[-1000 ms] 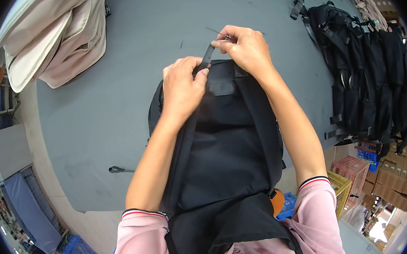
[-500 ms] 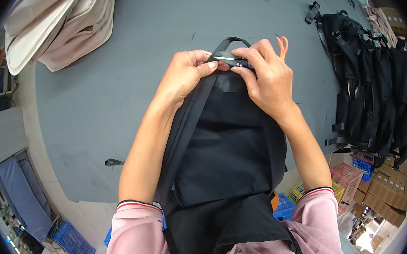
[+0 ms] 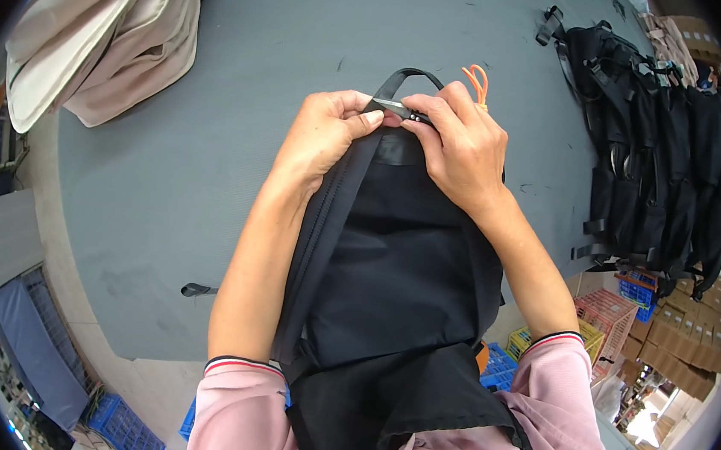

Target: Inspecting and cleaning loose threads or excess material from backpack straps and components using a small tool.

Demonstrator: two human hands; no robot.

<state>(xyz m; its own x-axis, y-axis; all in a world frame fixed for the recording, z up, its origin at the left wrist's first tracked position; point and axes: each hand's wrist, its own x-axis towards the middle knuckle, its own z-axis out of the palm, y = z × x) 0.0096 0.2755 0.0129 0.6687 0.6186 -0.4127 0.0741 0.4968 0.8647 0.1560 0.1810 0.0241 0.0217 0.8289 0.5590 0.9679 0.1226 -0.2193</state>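
Observation:
A black backpack (image 3: 391, 262) lies on the grey table before me, its carry loop (image 3: 408, 73) arched at the far end. My left hand (image 3: 328, 130) pinches the edge of the bag's top beside that loop, thumb and forefinger pressed together. In my right hand (image 3: 462, 144) is a small cutter (image 3: 395, 108) with a pale metal blade and a dark handle. Its blade lies at the seam by my left fingertips; exactly what it touches is too small to tell. An orange cord loop (image 3: 476, 85) sticks up behind my right fingers.
Beige fabric pieces (image 3: 128, 42) lie on the table (image 3: 156, 207) at the far left. Several black backpacks (image 3: 649, 156) are heaped along the right edge. Plastic crates (image 3: 605, 319) and cardboard boxes (image 3: 694, 336) stand below on the right; a blue crate (image 3: 127, 427) is at lower left.
My right hand has shifted slightly left and nearer, bringing the cutter with it, and its blade now tilts more. The left hand keeps its pinch almost unmoved.

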